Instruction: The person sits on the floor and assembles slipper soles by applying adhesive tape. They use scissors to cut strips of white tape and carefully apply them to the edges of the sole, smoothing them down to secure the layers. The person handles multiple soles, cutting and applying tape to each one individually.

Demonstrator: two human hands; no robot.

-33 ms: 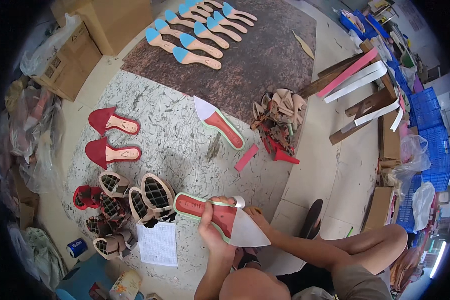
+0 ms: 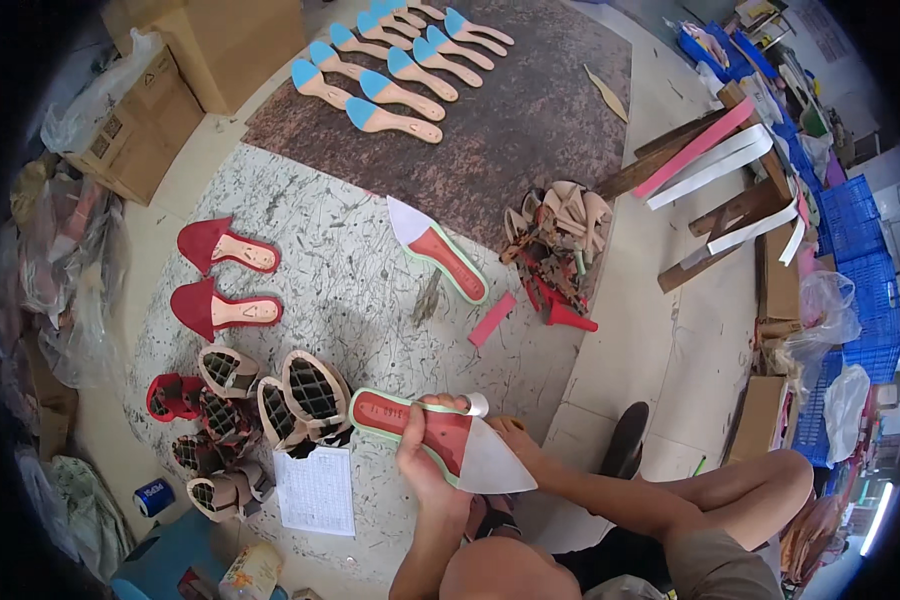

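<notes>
One sole (image 2: 440, 425) in hand, near side mid-scene: red, pale green rim, white pointed toe. Left hand (image 2: 432, 462) has it pinched, thumb across the top, fingertips past the far edge. Right hand (image 2: 518, 440) is at the toe end, partly hidden; can't tell its grip. One white roll (image 2: 478, 405) just beside the left fingertips. Count elsewhere: one matching sole (image 2: 448, 258) farther off, toe pointing far-left; two red slippers (image 2: 245, 249) on the left; about a dozen blue-tipped insoles (image 2: 410, 97) at the far end, the farthest overlapping; one pink strip (image 2: 492, 319); one paper sheet (image 2: 317, 495), near left; one blue can (image 2: 154, 497) left of it. Shoe uppers (image 2: 316, 388), at least six, bunched near left, one overlapping the sheet's far edge. Sandal pile (image 2: 565, 225) to the right, too tangled to count. Wooden frame (image 2: 715, 205) far right, pink and white strips draped over it. Surface: scuffed pale board (image 2: 355, 270), dark mottled sheet (image 2: 525, 130) beyond. Tiled floor (image 2: 660, 340), cartons (image 2: 135, 130) far left, blue crates (image 2: 867, 290) stacked right.
</notes>
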